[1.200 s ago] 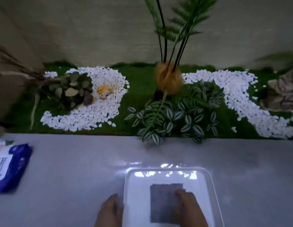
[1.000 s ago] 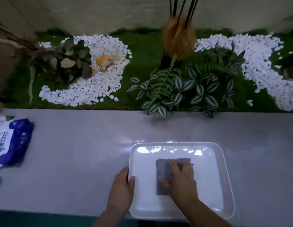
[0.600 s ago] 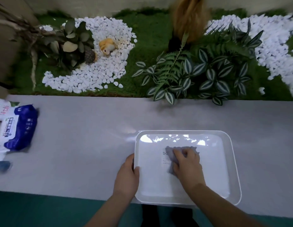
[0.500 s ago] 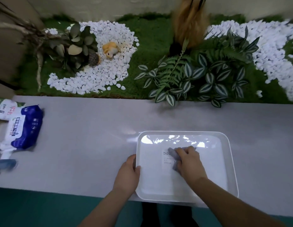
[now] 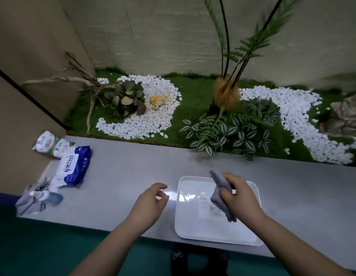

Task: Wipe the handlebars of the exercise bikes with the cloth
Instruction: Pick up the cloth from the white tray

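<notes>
One grey cloth is held up over the white tray. It is soft and crumpled, with one end poking up above the hand and the other end hanging down low near the tray. It is gripped by the right hand, and the fingers are curled round its middle. The left hand is held just left of the tray, above the table. Nothing is held by it, and its fingers are loosely bent. It is apart from the tray.

Some small dark print can be seen on the floor of the tray, but it is too small to be read. The tray is set near the front edge of the grey table.

Far to the left on the table, a blue and white pack of wipes is laid flat. A green and white pack is seen just behind it. A blurred grey bundle lies at the front left edge; what it is cannot be told.

Behind the table, a little garden is set out with green moss, white pebbles, striped leafy plants and a small orange figure.
</notes>
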`<action>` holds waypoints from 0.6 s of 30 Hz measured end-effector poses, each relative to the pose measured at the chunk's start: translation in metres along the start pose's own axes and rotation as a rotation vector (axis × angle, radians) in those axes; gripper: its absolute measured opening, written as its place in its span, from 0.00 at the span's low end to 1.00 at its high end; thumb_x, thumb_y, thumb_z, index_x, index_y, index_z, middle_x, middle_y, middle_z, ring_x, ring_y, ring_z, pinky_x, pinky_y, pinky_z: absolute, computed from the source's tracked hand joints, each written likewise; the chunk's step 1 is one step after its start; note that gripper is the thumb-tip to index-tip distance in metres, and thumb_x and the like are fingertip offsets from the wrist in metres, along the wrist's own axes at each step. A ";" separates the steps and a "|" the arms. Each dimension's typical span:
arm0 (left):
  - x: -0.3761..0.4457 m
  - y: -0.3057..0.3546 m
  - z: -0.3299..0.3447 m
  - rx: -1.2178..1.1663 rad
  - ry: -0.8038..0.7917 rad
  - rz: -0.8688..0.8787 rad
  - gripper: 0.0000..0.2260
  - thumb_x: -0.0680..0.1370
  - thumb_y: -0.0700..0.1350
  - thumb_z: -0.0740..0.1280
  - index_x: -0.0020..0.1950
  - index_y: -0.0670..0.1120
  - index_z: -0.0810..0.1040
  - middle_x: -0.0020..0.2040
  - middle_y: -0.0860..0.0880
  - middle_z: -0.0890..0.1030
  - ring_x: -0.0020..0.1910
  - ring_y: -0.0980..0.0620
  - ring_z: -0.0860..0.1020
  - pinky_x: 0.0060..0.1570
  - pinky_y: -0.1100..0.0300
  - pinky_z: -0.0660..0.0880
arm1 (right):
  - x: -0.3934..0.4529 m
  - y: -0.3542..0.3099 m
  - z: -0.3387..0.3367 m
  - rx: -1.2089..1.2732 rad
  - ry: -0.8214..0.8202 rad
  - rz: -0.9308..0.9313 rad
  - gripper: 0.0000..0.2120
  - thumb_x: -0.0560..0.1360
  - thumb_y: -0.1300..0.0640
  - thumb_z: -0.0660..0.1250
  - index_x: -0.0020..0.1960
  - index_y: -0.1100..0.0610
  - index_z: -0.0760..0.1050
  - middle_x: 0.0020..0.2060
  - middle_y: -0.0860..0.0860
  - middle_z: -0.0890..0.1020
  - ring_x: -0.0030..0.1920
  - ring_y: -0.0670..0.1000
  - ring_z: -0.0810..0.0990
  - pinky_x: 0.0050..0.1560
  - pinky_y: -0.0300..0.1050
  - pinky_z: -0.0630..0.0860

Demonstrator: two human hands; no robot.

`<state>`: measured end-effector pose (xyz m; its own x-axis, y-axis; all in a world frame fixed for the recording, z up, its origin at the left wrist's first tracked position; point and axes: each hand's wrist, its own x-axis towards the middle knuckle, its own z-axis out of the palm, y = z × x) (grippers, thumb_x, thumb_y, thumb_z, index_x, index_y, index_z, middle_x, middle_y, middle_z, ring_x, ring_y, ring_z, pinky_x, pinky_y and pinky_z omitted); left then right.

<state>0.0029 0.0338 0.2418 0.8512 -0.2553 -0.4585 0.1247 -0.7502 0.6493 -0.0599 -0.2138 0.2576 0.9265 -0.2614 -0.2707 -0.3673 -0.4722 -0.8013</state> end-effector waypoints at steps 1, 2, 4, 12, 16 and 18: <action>-0.009 0.007 -0.011 -0.010 0.025 0.027 0.12 0.78 0.49 0.61 0.62 0.54 0.72 0.49 0.58 0.76 0.45 0.61 0.77 0.36 0.71 0.70 | -0.005 -0.008 -0.005 -0.001 0.018 -0.007 0.13 0.74 0.63 0.61 0.47 0.44 0.76 0.40 0.50 0.80 0.37 0.45 0.79 0.30 0.33 0.73; -0.016 0.013 -0.021 -0.013 0.047 0.052 0.11 0.78 0.48 0.61 0.61 0.55 0.71 0.49 0.59 0.76 0.44 0.61 0.77 0.35 0.71 0.70 | -0.007 -0.014 -0.009 0.019 0.028 -0.019 0.13 0.74 0.62 0.61 0.48 0.44 0.76 0.43 0.51 0.80 0.40 0.46 0.79 0.34 0.32 0.73; -0.031 0.023 -0.039 -0.025 0.091 0.090 0.10 0.78 0.48 0.62 0.60 0.56 0.71 0.48 0.59 0.76 0.44 0.60 0.77 0.36 0.71 0.71 | -0.011 -0.026 -0.015 0.051 0.046 -0.020 0.15 0.74 0.61 0.62 0.49 0.40 0.75 0.48 0.49 0.78 0.47 0.46 0.78 0.39 0.31 0.71; -0.097 0.028 -0.062 -0.109 0.308 0.040 0.10 0.77 0.47 0.64 0.57 0.56 0.73 0.47 0.58 0.79 0.45 0.58 0.77 0.40 0.68 0.71 | -0.024 -0.065 -0.038 0.197 -0.085 -0.116 0.16 0.75 0.63 0.59 0.46 0.43 0.77 0.38 0.59 0.78 0.30 0.56 0.77 0.29 0.47 0.75; -0.131 0.023 -0.046 -0.210 0.443 -0.080 0.09 0.77 0.47 0.65 0.56 0.56 0.74 0.46 0.56 0.79 0.43 0.58 0.77 0.35 0.68 0.71 | -0.023 -0.068 -0.050 0.119 -0.138 -0.192 0.15 0.74 0.60 0.61 0.51 0.41 0.77 0.49 0.56 0.78 0.36 0.56 0.80 0.27 0.46 0.77; -0.152 0.022 -0.030 -0.260 0.527 -0.161 0.08 0.77 0.46 0.65 0.55 0.55 0.75 0.45 0.55 0.79 0.41 0.58 0.77 0.33 0.67 0.71 | -0.023 -0.070 -0.056 0.104 -0.203 -0.226 0.16 0.74 0.61 0.62 0.50 0.39 0.76 0.50 0.54 0.78 0.38 0.54 0.81 0.28 0.46 0.77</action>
<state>-0.1085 0.0740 0.3437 0.9408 0.2351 -0.2443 0.3367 -0.5635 0.7544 -0.0600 -0.2215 0.3495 0.9850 0.0185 -0.1716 -0.1493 -0.4077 -0.9009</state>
